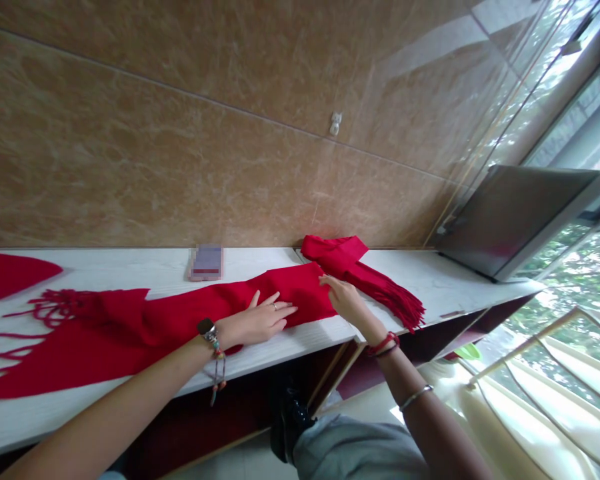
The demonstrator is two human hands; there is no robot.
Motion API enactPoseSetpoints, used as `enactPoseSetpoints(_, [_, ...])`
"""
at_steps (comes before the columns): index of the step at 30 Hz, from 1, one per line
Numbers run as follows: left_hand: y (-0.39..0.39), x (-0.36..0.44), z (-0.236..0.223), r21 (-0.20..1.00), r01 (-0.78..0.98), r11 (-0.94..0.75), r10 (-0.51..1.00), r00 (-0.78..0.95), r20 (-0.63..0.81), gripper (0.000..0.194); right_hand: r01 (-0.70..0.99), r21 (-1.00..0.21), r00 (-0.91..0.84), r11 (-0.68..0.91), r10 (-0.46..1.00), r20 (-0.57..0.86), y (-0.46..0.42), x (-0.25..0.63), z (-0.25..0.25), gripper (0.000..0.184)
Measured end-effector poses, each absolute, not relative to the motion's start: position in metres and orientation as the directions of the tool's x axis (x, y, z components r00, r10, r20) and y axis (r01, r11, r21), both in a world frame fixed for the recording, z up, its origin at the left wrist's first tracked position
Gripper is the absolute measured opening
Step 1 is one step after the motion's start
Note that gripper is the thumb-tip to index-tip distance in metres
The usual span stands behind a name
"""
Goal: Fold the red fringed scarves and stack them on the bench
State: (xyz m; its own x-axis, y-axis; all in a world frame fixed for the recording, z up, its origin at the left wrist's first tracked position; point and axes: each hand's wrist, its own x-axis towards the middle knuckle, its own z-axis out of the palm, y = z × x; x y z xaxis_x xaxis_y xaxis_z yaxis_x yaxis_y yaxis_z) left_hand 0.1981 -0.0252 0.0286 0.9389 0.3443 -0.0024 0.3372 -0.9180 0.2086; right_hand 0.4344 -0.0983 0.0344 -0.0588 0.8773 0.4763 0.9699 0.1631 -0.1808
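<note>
red woven fabric, fringed at one end: the long scarf [180, 313] lies on the white wood-grain worktop [250, 260]. head view: the long axis of the scarf runs left to right along the worktop, with loose fringe at the left and a plain, squared end at the right. my left hand [260, 323] rests palm down on the right-hand half, fingers spread apart, pinching nothing. my right hand [345, 300] is at the squared end, fingers bent and close together at the edge; whether fabric is clamped between them, i cannot tell. reference relation: the squared end lies directly at my right fingertips, so the right hand is nearer to it; the fringe lies well apart, leftward of both hands. adjacent items: a second red scarf [380, 287] just beyond the right hand, fringe toward the front edge; a blurred rectangular item [207, 261] behind the long scarf; a red cloth [10, 275] at far left.
</note>
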Motion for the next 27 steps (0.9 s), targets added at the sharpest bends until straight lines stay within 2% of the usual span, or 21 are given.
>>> enactPoseSetpoints(3, [-0.023,0.203,0.025,0.205,0.412,-0.888,0.430,0.901,0.049,0.048,0.959,-0.133,-0.181,0.249,0.903,0.390,-0.064,0.415,0.035,0.040])
enactPoseSetpoints(6, [-0.025,0.203,0.018,0.152,0.510,-0.846,0.515,0.857,-0.012,0.058,0.955,-0.087,-0.261,0.284,0.942,0.211,-0.038,0.406,0.022,0.044])
enactPoseSetpoints(8, [-0.028,0.201,0.015,0.126,0.530,-0.839,0.531,0.847,-0.030,0.060,0.959,-0.053,-0.270,0.280,0.952,0.146,-0.029,0.413,0.011,0.045])
enactPoseSetpoints(11, [-0.029,0.198,0.014,0.127,0.534,-0.836,0.534,0.845,-0.032,0.061,0.973,0.046,-0.231,0.227,0.964,0.129,-0.027,0.438,0.002,0.045])
enactPoseSetpoints(16, [-0.027,0.198,0.013,0.166,0.528,-0.833,0.530,0.847,-0.036,0.062,0.992,0.125,0.013,-0.029,0.992,0.125,-0.025,0.464,0.016,0.045])
enactPoseSetpoints(18, [-0.026,0.200,0.011,0.179,0.528,-0.830,0.530,0.847,-0.038,0.062,0.995,0.098,-0.013,-0.004,0.984,0.177,-0.018,0.454,0.022,0.047])
enactPoseSetpoints(20, [-0.025,0.201,0.008,0.183,0.530,-0.828,0.534,0.845,-0.034,0.062,0.993,0.051,-0.117,0.109,0.973,0.201,-0.008,0.435,0.021,0.049])
enactPoseSetpoints(23, [-0.024,0.199,0.008,0.186,0.529,-0.828,0.535,0.845,-0.025,0.063,0.975,0.017,-0.222,0.222,0.966,0.134,0.002,0.415,0.011,0.047])
enactPoseSetpoints(27, [-0.024,0.189,0.013,0.203,0.519,-0.830,0.520,0.853,-0.057,0.067,0.998,0.029,-0.067,0.064,0.988,0.140,0.001,0.426,-0.002,0.044])
